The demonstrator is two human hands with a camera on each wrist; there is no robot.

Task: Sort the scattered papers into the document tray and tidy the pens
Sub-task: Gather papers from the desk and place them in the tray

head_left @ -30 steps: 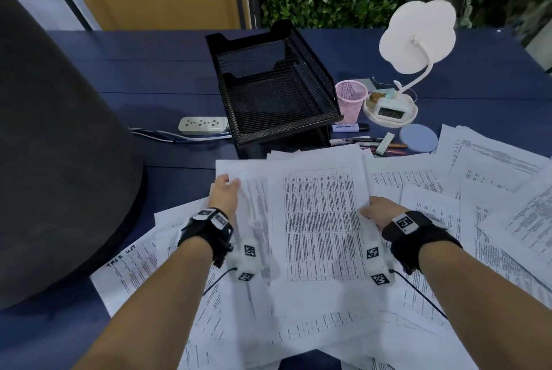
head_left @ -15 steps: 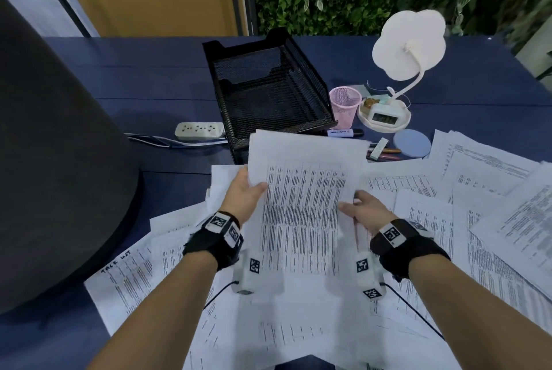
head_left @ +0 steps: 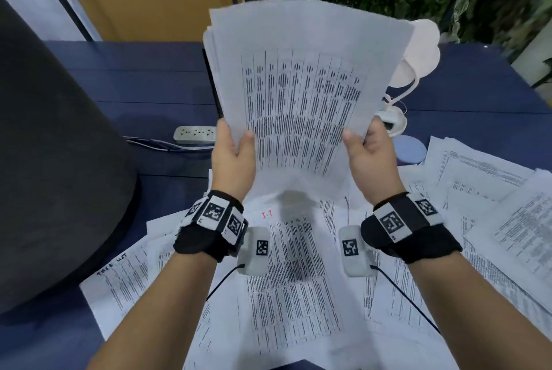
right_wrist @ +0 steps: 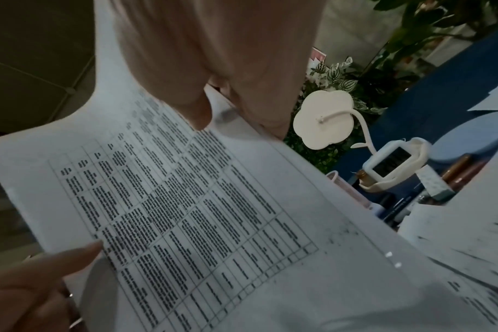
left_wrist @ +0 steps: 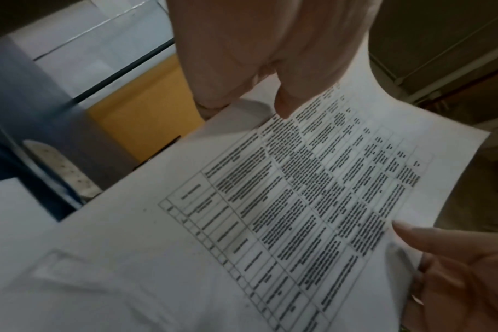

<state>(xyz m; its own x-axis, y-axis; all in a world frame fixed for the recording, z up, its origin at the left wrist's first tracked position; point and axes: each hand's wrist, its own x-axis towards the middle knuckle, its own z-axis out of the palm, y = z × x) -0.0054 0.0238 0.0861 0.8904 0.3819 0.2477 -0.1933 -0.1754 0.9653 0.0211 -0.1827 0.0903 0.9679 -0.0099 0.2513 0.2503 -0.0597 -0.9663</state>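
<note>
Both hands are holding a stack of papers (head_left: 301,92) upright off the desk. The left hand (head_left: 233,157) pinches the lower left edge, thumb on the printed face and fingers behind; the right hand (head_left: 370,157) does the same on the lower right edge. The sheets fan out a bit above the fingers, so my guess is this is the squaring-up step. If so, loosen the pinch slightly, let the bottom edge tap down on the loose papers (head_left: 295,295) right below the wrists, and keep the thumbs low so the top doesn't flop. The document tray is hidden behind the stack, just beyond the fingertips. The pens (right_wrist: 398,209) lie past the right fingers, next to the pink mesh cup (right_wrist: 341,179) and the lamp (right_wrist: 324,121).
</note>
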